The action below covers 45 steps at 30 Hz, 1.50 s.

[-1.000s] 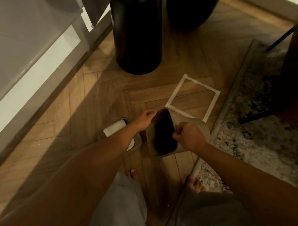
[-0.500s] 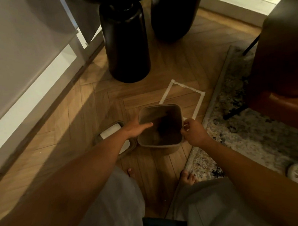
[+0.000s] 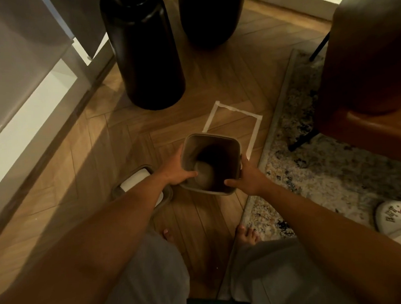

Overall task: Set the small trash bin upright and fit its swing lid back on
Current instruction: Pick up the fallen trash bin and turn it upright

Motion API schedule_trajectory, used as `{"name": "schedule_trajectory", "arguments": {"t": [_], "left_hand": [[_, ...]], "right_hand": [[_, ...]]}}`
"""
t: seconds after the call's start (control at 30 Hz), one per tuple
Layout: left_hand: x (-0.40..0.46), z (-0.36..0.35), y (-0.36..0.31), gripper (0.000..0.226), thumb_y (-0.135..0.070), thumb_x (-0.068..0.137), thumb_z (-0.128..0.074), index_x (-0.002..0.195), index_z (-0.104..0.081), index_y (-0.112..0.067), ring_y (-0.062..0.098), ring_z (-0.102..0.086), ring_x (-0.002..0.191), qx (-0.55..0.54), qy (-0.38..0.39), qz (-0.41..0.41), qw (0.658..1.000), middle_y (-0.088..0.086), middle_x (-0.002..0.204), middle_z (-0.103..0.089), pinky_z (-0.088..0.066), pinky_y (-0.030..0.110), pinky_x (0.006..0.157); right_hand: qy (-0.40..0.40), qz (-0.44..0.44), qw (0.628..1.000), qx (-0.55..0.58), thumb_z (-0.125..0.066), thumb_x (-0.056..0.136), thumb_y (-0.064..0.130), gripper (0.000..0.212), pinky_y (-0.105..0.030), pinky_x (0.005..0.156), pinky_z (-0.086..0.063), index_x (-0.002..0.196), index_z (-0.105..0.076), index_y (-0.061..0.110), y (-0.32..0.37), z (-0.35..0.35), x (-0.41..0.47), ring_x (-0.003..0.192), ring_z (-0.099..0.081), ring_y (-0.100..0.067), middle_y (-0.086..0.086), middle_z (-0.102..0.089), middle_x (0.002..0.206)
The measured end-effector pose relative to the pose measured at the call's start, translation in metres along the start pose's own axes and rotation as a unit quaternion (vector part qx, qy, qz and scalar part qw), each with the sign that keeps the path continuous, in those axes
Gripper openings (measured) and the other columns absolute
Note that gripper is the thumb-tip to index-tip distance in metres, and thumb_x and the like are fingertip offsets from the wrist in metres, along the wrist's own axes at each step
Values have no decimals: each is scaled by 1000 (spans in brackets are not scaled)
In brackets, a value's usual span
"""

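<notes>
Both hands are wrapped round the small trash bin (image 3: 210, 165), mouth up: left hand (image 3: 176, 169) gripping its left wall, right hand (image 3: 247, 176) its right wall. The swing lid (image 3: 139, 183) lies just left of the bin on the floor, under the left forearm. Just past the bin there's a white tape square (image 3: 235, 125).

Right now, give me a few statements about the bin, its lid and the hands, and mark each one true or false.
1. The bin stands with its opening facing up. True.
2. The swing lid is fitted on the bin. False: it lies on the floor to the bin's left.
3. Both the left hand and the right hand grip the bin's rim. True.
4. The bin sits fully inside the tape outline. False: it only overlaps the near edge.
</notes>
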<state>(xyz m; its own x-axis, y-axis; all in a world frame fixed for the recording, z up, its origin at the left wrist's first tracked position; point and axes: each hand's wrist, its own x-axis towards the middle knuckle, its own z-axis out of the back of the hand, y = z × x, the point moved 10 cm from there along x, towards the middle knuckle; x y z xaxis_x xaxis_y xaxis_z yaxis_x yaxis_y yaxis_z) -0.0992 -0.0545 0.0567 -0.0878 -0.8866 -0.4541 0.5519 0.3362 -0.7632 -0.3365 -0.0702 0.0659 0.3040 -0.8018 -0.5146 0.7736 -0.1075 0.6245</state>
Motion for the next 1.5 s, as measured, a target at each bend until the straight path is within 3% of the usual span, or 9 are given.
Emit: {"name": "schedule_trajectory", "arguments": {"t": [0.13,0.47,0.63,0.9,1.0,1.13,1.3,1.4,1.5], "left_hand": [[10,-7,-6,99,-28,73,-84,152,-23,-32,16,-52,125,-9,2,-7,1000,-1,142,-52,-44,34,101],[18,-13,-4,112,-33,69,-86,156,-16,-30,21,-46,133,19,26,-6,999,3,149,-43,-41,35,102],[22,-20,-8,121,-22,67,-89,158,-10,-28,9,-37,130,24,58,-32,998,2,153,-38,-35,28,103],[15,-27,-9,124,-19,65,-89,156,-5,-35,22,-39,140,27,93,-1,995,5,155,-39,-36,45,113],[9,-33,-11,120,-16,69,-87,156,-7,-33,14,-57,122,45,121,9,992,5,140,-55,-48,38,103],[0,-37,-14,110,-8,76,-81,157,-9,-28,-2,-65,70,108,137,16,985,-6,83,-64,-46,15,60],[-13,-41,-27,101,-3,74,-80,153,-20,-23,4,-62,70,130,142,-1,981,-9,78,-58,-43,14,59],[-20,-43,-38,100,-4,74,-80,152,-20,-24,10,-59,80,141,142,-17,980,-13,80,-49,-38,14,60],[-22,-44,-39,99,-10,76,-81,153,-20,-24,8,-54,86,151,141,-20,978,-16,82,-46,-38,14,65]], "right_hand": [[15,-7,999,35,-82,57,58,108,-50,97,-54,143,-21,34,-15,0,5,121,-60,-25,-6,-56,137],[2,18,1000,10,-89,70,30,110,-35,88,-48,153,-17,20,-17,3,7,121,-57,-29,-6,-44,144],[12,25,1000,-4,-90,71,24,117,-32,93,-45,155,-9,18,-20,2,10,130,-52,-30,-10,-39,151],[22,14,998,-56,-91,68,24,121,-25,86,-42,151,-4,13,-30,0,7,127,-52,-31,-14,-35,149],[38,-14,997,-66,-92,66,23,132,-24,88,-40,153,7,10,-38,-3,4,129,-51,-31,-14,-27,152],[65,-59,993,-79,-90,69,20,142,-27,82,-44,148,27,7,-52,-10,-4,119,-58,-29,-16,-43,142],[114,-96,981,-125,-86,72,24,148,-28,82,-52,143,43,8,-59,-23,-13,102,-65,-27,-17,-52,136],[131,-122,976,-122,-87,73,21,142,-29,79,-57,148,34,9,-63,-25,-18,105,-65,-28,-21,-46,140],[154,-145,970,-117,-87,72,25,132,-21,56,-55,155,14,7,-68,-26,-18,76,-63,-16,-18,-44,139]]}}
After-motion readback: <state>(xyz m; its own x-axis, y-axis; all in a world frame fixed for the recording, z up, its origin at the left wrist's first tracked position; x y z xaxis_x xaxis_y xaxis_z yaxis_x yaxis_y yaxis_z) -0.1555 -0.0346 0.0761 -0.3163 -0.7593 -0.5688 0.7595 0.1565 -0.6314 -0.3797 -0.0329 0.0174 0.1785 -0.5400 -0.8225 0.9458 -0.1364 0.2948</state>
